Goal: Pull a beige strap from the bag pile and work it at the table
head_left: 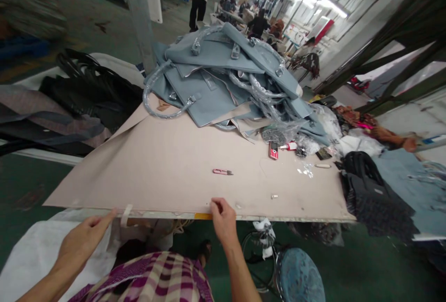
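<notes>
Right grip pinches the surface edge; left grip, open, touches it. Snips just beyond could slide off if jolted.

1. A wide desk covered in pale pink board is filling the middle of the view.
2. A heap of grey-blue handbags is lying at its far end.
3. Small pink snips are lying near the centre.
4. A red phone is lying beside clear plastic wrapping.
</notes>
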`<move>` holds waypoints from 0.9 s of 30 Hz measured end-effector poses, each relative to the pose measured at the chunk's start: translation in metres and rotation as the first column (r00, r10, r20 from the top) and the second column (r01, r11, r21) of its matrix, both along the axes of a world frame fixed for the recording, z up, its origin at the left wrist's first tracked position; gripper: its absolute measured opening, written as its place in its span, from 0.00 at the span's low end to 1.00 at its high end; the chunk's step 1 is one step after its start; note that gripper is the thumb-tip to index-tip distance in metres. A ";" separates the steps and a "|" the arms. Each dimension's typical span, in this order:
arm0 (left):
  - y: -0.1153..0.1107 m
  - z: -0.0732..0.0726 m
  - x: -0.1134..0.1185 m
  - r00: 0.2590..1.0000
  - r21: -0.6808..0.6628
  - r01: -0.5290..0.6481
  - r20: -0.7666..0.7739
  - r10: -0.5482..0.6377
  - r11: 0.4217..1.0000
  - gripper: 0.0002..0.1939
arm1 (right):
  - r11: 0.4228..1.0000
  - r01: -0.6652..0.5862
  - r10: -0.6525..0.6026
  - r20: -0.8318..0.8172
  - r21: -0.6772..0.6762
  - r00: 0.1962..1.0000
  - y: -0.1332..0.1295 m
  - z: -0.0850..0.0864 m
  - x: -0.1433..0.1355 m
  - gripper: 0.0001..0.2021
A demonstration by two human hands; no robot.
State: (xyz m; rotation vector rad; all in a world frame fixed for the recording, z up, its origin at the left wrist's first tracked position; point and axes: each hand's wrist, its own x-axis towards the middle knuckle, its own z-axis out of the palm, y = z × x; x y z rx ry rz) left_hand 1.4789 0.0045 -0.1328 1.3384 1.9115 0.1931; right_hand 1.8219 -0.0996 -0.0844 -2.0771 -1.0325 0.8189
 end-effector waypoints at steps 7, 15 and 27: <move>-0.034 0.006 0.022 0.965 0.344 0.185 0.114 -0.237 0.921 0.16 | 0.968 -0.232 0.250 0.474 -0.098 0.845 0.077 -0.004 0.062 0.19; -0.019 0.031 0.067 0.840 0.310 0.278 0.380 -0.387 0.909 0.08 | 0.911 -0.312 0.413 0.581 -0.270 0.701 0.090 -0.004 0.076 0.08; -0.020 0.045 0.072 0.678 0.023 -0.087 0.734 0.042 0.996 0.19 | 0.600 -0.800 0.774 0.255 -0.003 0.579 0.084 0.000 -0.069 0.06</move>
